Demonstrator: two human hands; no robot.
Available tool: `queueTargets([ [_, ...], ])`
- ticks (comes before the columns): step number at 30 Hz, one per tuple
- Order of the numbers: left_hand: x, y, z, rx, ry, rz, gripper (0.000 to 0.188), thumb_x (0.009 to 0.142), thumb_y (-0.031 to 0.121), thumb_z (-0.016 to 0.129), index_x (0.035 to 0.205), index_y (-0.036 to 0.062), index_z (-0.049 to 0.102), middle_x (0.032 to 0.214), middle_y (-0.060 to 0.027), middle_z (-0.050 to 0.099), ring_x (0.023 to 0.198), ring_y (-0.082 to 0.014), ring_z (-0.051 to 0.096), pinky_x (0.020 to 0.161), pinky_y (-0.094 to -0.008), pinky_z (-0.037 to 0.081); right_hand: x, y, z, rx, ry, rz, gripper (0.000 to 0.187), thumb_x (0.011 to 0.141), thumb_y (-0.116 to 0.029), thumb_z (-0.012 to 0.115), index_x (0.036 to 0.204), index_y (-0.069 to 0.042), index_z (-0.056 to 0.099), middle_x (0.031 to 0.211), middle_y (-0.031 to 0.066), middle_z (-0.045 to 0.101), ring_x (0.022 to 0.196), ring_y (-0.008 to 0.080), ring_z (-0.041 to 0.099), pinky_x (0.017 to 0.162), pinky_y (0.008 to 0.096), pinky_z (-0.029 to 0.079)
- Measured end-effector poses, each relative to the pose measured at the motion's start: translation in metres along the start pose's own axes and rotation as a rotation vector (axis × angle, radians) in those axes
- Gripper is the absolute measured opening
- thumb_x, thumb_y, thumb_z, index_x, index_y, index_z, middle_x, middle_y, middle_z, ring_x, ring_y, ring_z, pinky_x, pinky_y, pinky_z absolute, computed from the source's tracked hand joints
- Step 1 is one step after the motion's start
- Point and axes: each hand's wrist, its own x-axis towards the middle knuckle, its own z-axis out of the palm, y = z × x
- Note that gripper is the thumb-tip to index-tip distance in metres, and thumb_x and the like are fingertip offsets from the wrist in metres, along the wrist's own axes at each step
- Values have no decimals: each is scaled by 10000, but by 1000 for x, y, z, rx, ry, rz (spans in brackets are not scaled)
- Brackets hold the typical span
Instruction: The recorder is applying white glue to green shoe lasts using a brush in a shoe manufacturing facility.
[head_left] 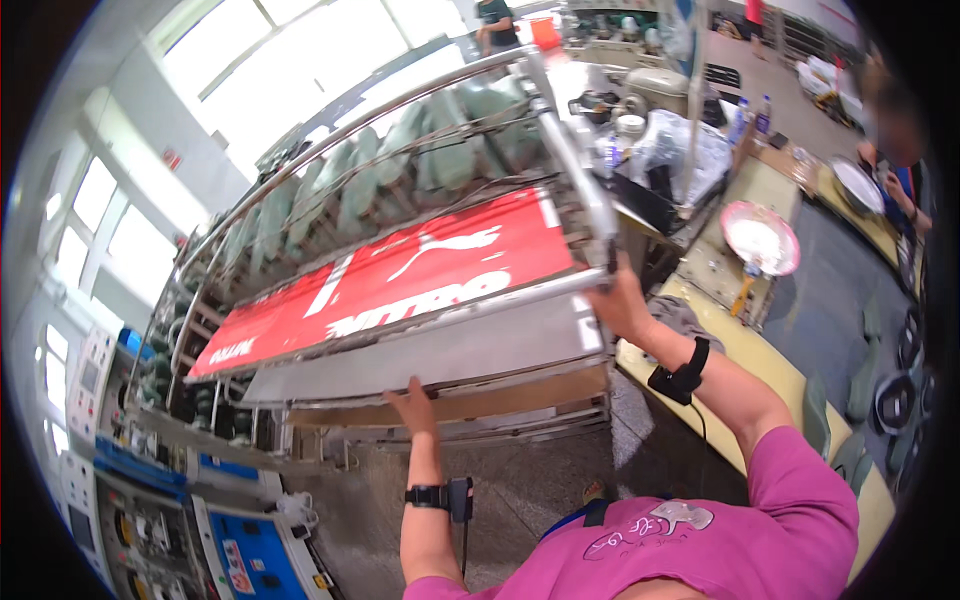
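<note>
A wheeled-style metal rack (578, 190) fills the middle of the view, its shelves slanting down to the left. My right hand (622, 303) is closed round the tubing at the rack's near right corner. Lower and to the left, my left hand (413, 408) grips the front edge of a shelf, below a grey board (450, 352); its fingertips show over the edge. Above that lies a red board (400, 265) with white printing. Rows of dark green shoe lasts (400, 160) stand on the top shelf. A brown board (500, 400) shows underneath.
At right stand yellow-edged workbenches with a pink basin (760, 238) of white material, a brush (743, 290) and several green pieces (865, 380). Another person (898, 170) works there at a white bowl (858, 187). Machines with blue panels (250, 555) stand lower left.
</note>
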Motion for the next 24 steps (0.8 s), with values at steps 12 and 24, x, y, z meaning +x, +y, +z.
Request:
queueTargets([
  [12, -6, 19, 34, 119, 428, 47, 442, 823, 91, 557, 1223, -66, 451, 1155, -248, 535, 1021, -328, 536, 909, -381, 401, -1, 9, 12, 492, 78, 197, 160, 908, -84, 548, 1008, 10, 630, 706, -1, 617, 600, 29, 490, 551, 190, 383],
  [24, -11, 26, 28, 152, 281, 79, 321, 856, 91, 518, 1155, -25, 509, 1044, -287, 559, 948, -390, 560, 822, -438, 436, -4, -25, -5, 641, 129, 220, 130, 739, -96, 475, 738, 20, 535, 643, 48, 480, 608, 139, 497, 653, 268, 433],
])
